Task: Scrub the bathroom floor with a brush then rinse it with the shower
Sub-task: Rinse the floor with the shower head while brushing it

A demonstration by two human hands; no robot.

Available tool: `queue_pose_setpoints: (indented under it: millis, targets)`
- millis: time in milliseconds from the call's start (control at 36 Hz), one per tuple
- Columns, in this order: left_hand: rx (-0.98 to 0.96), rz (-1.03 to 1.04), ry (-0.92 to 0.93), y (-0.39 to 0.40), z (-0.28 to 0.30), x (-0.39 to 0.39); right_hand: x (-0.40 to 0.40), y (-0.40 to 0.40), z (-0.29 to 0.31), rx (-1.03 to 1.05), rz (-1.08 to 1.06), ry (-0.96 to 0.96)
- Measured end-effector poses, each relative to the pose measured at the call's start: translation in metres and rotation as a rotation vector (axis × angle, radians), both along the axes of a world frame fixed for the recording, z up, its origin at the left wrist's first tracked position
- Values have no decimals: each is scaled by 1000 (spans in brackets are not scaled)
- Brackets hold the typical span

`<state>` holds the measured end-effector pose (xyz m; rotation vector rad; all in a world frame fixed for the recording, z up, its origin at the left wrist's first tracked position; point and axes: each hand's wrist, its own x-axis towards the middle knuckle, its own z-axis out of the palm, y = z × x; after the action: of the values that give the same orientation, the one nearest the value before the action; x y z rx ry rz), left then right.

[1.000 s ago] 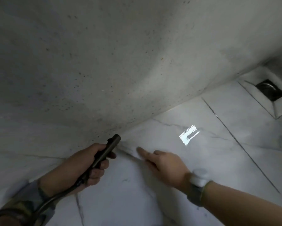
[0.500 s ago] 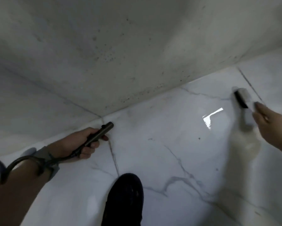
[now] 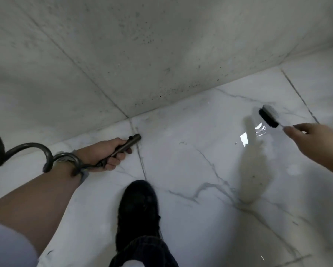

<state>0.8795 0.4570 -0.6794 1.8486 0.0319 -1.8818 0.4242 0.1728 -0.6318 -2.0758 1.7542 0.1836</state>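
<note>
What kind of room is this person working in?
Most likely a bathroom or shower area. The floor is glossy marble-look tile meeting a grey tiled wall, the left hand grips a slim shower handset on a hose, and the right hand holds a scrub brush.

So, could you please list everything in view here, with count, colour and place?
brush: one, white body with black bristles, far right, over the floor by the glare patch
sprayer: one, dark metal, left of centre, nozzle pointing at the wall foot
hose: one, dark, curling from the left edge and looped round the left wrist
floor: white marble tiles with grey veins and dark grout lines, lower half
wall: grey tiles with dark specks, upper half
shoe: one, black, bottom centre, on the floor
left hand: grips the sprayer
right hand: holds the brush by its handle
</note>
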Motion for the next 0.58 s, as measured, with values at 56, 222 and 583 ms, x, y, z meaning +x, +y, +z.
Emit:
queue_pose_setpoints:
  millis: [56, 222, 583]
  targets:
    - [27, -84, -21, 6, 0, -7, -5, 3, -5, 69, -9, 30]
    - [76, -333, 11, 16, -5, -39, -32, 2, -16, 104, -134, 64]
    - [-31, -581, 159, -1, -19, -169, -69, 1, 4, 130, -333, 72]
